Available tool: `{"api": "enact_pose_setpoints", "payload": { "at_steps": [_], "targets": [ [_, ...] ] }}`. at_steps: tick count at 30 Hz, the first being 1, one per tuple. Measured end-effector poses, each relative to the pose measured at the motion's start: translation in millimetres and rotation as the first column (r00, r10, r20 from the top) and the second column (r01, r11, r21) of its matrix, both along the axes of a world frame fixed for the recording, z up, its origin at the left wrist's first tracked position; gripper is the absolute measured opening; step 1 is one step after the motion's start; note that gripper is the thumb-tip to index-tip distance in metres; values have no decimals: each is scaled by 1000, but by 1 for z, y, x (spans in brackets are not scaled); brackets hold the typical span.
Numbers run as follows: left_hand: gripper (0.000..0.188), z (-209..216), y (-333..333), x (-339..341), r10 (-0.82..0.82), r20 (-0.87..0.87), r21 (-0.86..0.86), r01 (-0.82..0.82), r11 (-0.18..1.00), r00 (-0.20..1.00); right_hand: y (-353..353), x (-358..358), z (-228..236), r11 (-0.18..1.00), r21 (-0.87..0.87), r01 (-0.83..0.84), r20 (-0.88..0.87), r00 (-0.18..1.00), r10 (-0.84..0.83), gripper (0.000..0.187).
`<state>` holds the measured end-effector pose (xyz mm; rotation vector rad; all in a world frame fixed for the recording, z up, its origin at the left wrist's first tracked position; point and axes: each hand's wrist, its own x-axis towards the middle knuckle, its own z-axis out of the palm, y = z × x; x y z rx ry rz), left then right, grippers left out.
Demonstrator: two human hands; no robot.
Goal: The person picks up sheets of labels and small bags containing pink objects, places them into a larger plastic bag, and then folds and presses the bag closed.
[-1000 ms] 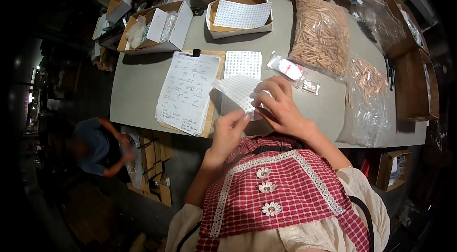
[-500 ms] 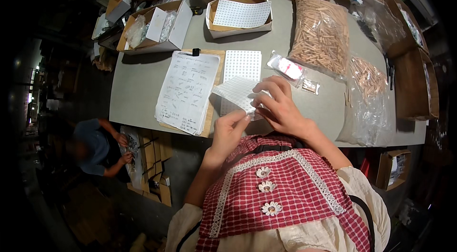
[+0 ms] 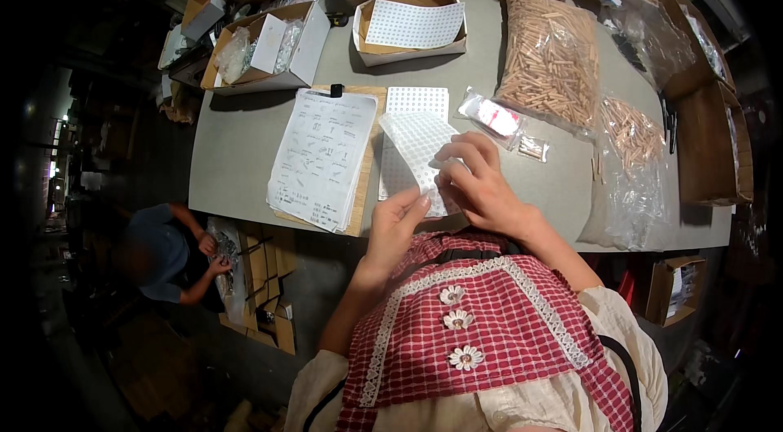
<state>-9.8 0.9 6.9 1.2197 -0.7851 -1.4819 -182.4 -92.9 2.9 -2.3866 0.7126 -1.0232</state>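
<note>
Right by the near edge of the bench (image 3: 563, 187), your left hand (image 3: 393, 228) has thumb and forefinger pinched together on the near end of a grid-printed sheet (image 3: 420, 142), which curls up over a matching sheet (image 3: 417, 100) lying flat beneath; your right hand (image 3: 483, 186) arches in at the curled one's right side, fingertips up against it, though I cannot tell whether they're clamped on it. Left of your hands, the clipboard (image 3: 371, 134) with its marked papers (image 3: 322, 163) runs down to the near edge; on your right, a small dowel packet (image 3: 533, 149) lies beside a red-and-white packet (image 3: 493, 118). Towards the far right corner sits a bulging bag of wooden dowels (image 3: 548, 61), a slacker dowel bag (image 3: 632, 138) slumps towards the near right corner, and near the far edge an open white carton (image 3: 412, 57) holds another printed sheet (image 3: 414, 22)
</note>
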Motion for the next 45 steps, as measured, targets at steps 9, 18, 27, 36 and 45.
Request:
{"api": "enact_pose_setpoints", "payload": {
  "at_steps": [9, 18, 27, 36, 45],
  "targets": [
    [32, 8, -5, -3, 48, -84, 71, -42, 997, 995, -3, -5, -6, 987, 158, 17, 75, 997, -29, 17],
    [33, -9, -1, -2, 65, -73, 111, -57, 992, 995, -39, -105, -78, 687, 546, 480, 154, 748, -645, 13],
    [30, -7, -10, -11, 11, -59, 116, -4, 993, 998, -48, -127, -135, 603, 261, 754, -57, 636, -770, 13],
    [31, -13, -10, -8, 5, -76, 131, 5, 991, 997, -50, -116, -138, 611, -33, 791, -186, 596, -781, 15],
    [31, -15, -8, -9, 4, -86, 142, 8, 990, 996, -55, -135, -104, 713, 179, 678, -378, 717, -586, 45]
  ]
}}
